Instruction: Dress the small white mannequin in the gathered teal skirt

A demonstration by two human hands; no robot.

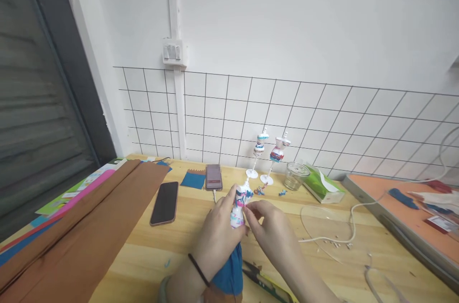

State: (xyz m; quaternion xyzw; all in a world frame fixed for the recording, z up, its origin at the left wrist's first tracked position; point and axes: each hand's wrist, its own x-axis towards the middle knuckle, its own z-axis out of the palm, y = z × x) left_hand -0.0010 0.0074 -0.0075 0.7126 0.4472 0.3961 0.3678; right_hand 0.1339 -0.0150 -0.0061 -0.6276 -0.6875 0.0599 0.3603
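A miniature dress form, white with pink and blue patches, stands in the grip of my left hand, whose fingers wrap round its side. My right hand is closed in a pinch against the form's right side; whatever is between its fingertips is too small to make out. Below my hands hangs blue crinkled material with a brown lower edge. Thread snips with dark blades and yellow handles lie under my right forearm.
Two more dress forms stand by the gridded wall, near a clear cup and green tissue pack. Brown sheets and a phone lie left. A cable and orange tray lie right.
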